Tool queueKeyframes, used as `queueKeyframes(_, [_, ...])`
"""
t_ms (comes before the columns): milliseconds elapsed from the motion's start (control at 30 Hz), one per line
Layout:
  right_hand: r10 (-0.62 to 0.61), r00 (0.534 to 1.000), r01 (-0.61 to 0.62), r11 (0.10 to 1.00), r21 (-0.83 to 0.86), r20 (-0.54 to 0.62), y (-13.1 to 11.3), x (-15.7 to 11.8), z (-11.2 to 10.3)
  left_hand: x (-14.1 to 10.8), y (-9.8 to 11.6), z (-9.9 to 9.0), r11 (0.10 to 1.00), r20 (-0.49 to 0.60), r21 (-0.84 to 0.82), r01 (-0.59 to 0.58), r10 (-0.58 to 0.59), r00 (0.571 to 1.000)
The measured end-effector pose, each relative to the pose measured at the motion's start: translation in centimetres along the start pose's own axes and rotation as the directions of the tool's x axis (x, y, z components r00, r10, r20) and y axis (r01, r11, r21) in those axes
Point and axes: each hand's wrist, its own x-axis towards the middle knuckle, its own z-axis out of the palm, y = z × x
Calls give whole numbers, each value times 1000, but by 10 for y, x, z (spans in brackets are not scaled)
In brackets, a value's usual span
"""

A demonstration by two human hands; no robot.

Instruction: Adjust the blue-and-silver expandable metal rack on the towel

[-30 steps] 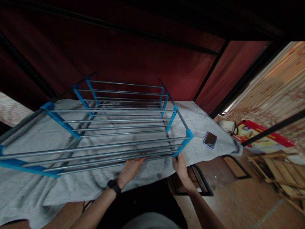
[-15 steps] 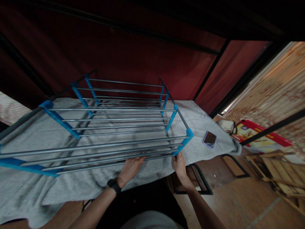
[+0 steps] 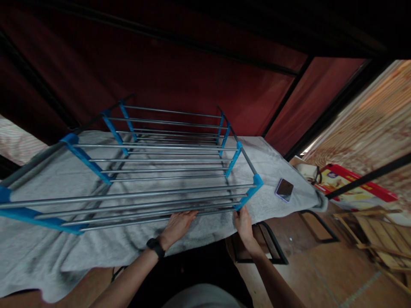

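Note:
A shoe rack of grey metal tubes with blue plastic brackets lies on a bed-like surface covered by a grey blanket. My left hand, with a black band on its wrist, is at the rack's nearest low tube, its fingers curled in at the tube and partly hidden. At the near right corner, my right hand grips the lower end of the blue bracket. Its fingertips are partly out of sight behind that end.
A phone lies on the blanket right of the rack. Dark red panels stand behind. Beyond the right edge are a red and yellow box, a folded wooden piece of furniture and a black metal frame near the floor.
The whole scene has shifted slightly to the right in view. Both hands stay at the same places on the rack.

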Motion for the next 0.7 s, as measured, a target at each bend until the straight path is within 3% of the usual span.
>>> queueKeyframes(167, [-35, 998, 34, 999, 15, 46, 2, -3, -4, -3, 10, -5, 1000, 20, 14, 19, -20, 1000])
queueKeyframes(333, [-83, 992, 88, 994, -59, 90, 26, -3, -1, -17, 18, -6, 996, -44, 91, 14, -10, 999])
queueKeyframes(567, [-85, 984, 109, 982, -155, 154, 44, -2, 1, -41, -6, 1, 979, -151, 156, 133, -110, 982])
queueKeyframes(700, [-90, 984, 117, 977, -177, 155, 43, -3, 0, -40, -13, 2, 978, -153, 176, 111, -84, 985])
